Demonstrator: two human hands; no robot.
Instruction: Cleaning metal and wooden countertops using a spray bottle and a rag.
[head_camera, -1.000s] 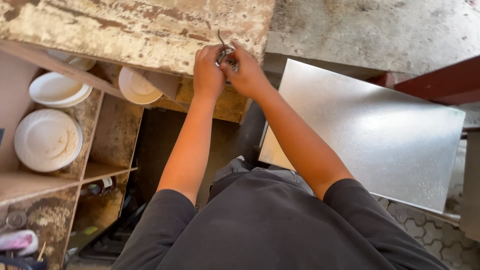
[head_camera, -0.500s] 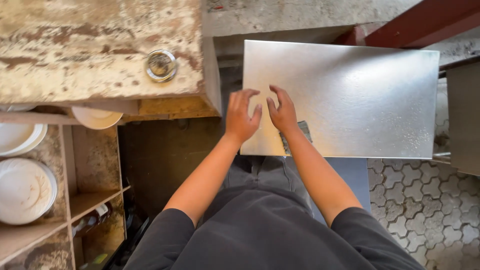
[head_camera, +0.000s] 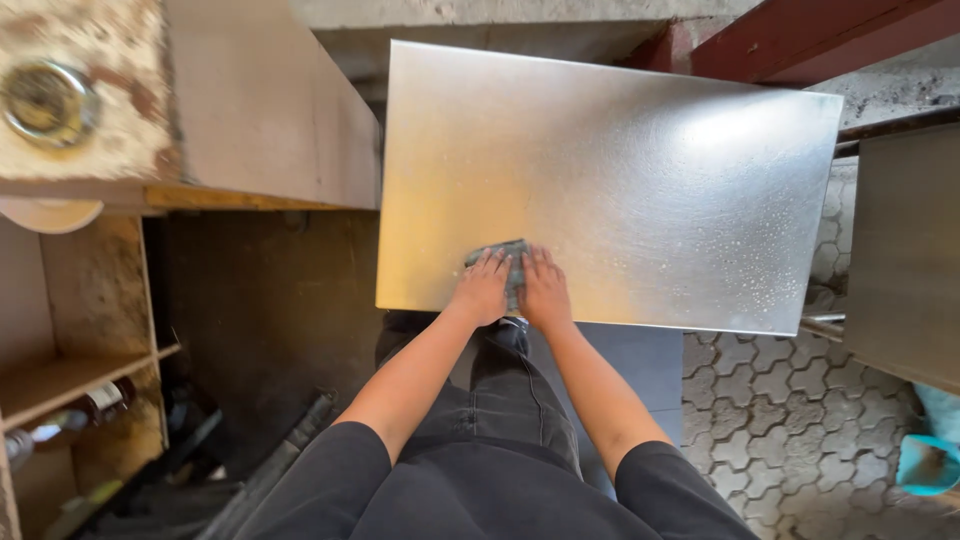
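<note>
Down at the bottom of the frame, dark trousers and two bare forearms run up toward the middle. Both hands sit side by side, flat, palms down. The left hand (head_camera: 483, 288) has its fingers spread a little and pressed onto a small dark grey cloth (head_camera: 503, 256); the right hand (head_camera: 545, 288) lies just beside it, fingers together, also pressing on that cloth. Neither hand is curled around it; they bear down on top. The cloth is bunched, peeking out above and between the fingertips, right at the near edge of a metal sheet (head_camera: 640, 170).

That sheet fills the centre and upper right of the frame, a shiny grey rectangle with its long axis running left to right, tilted slightly so the right end sits lower. Light glares off its upper right part.

Lower right, grey paving blocks (head_camera: 770, 400). On the left, a wooden shelf (head_camera: 70, 375) with a bottle (head_camera: 95, 402) lying on it. Upper left, a worn bench top (head_camera: 110, 110) with a round metal tin (head_camera: 45, 102) on it. Top right, a dark red beam (head_camera: 820, 35).
</note>
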